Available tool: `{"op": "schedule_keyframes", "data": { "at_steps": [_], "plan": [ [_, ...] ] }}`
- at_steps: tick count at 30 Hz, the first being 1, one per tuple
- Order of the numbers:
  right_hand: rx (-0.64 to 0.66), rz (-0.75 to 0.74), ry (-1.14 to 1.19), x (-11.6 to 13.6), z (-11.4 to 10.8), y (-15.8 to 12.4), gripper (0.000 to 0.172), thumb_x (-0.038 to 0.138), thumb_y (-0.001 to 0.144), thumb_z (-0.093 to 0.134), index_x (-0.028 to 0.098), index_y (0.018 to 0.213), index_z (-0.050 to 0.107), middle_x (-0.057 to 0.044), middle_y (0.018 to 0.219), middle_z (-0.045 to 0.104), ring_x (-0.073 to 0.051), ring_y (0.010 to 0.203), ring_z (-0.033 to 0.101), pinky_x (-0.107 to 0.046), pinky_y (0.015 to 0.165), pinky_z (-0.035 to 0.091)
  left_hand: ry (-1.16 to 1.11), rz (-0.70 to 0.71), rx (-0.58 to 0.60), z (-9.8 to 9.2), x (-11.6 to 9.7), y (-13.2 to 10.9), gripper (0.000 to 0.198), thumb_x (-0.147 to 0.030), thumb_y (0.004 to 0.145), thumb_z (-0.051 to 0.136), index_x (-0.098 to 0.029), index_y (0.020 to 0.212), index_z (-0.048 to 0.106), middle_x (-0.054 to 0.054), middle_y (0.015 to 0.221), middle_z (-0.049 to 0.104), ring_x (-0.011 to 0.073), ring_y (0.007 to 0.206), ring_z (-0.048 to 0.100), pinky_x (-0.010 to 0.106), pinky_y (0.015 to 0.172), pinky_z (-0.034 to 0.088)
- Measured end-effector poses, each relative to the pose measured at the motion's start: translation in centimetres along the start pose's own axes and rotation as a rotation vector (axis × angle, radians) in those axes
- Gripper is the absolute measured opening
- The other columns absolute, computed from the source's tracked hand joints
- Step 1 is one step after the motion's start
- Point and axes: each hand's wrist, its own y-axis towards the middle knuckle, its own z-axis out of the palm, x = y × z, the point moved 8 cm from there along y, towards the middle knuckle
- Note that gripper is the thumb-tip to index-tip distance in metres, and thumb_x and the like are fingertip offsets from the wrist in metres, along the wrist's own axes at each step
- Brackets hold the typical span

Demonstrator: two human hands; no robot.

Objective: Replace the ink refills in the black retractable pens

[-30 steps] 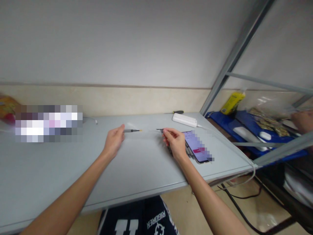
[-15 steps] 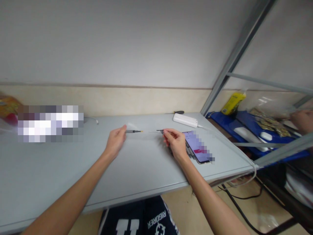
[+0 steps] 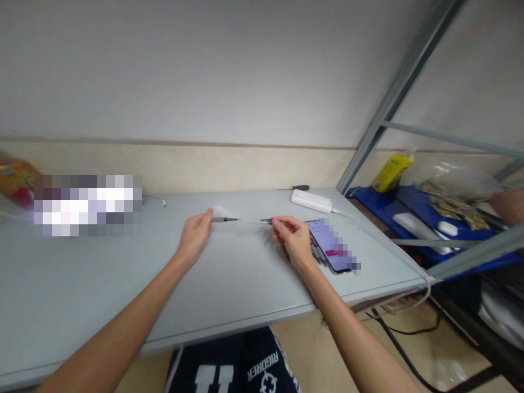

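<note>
My left hand [image 3: 196, 233] is closed around a slim grey pen-like stick [image 3: 223, 219] with a dark neck and a yellowish tip pointing right. A clear, film-like piece [image 3: 223, 210] shows faintly beside those fingers. Facing it across a small gap, my right hand [image 3: 292, 234] pinches a thin dark piece [image 3: 266, 220] with a pale, see-through end pointing left. Both are held above the grey desk [image 3: 229, 284]. Under and beside my right hand lie several grey pen-like sticks [image 3: 318, 254], partly hidden, next to a phone [image 3: 331, 245] with its screen lit.
A white power strip [image 3: 311, 201] with a cord lies at the back right, near a screwdriver [image 3: 300, 188]. A metal frame [image 3: 368, 131] rises at the desk's right end. Beyond it, a yellow packet [image 3: 392, 172] rests on a blue surface. Another person's hand [image 3: 510, 204] shows far right.
The thin dark piece in my right hand has shifted very slightly left, towards the stick in my left hand. Both grips stay the same.
</note>
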Motion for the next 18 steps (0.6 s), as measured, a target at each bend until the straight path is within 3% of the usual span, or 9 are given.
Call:
{"op": "schedule_keyframes", "data": {
  "at_steps": [11,18],
  "plan": [
    [-0.077,-0.029,-0.002,0.42,-0.8,-0.08,0.026,0.038,0.064,0.071,0.014,0.075,0.066,-0.001,0.056,0.06,-0.008,0.042,0.048,-0.018,0.033,0.034,-0.041,-0.015,-0.024,-0.31,0.18,0.31,0.042,-0.051,0.077,0.048,-0.021,0.051,0.031,-0.006,0.044,0.028,0.0086,0.042,0.026,0.025,0.043,0.022],
    [-0.039,-0.028,-0.004,0.31,-0.39,-0.08,0.026,0.036,0.065,0.071,0.014,0.077,0.066,0.0,0.056,0.059,-0.008,0.042,0.048,-0.018,0.033,0.034,-0.001,-0.005,-0.014,-0.18,0.03,0.11,0.043,-0.051,0.077,0.048,-0.021,0.051,0.031,-0.006,0.044,0.028,0.0086,0.042,0.026,0.025,0.043,0.021]
  ]
}}
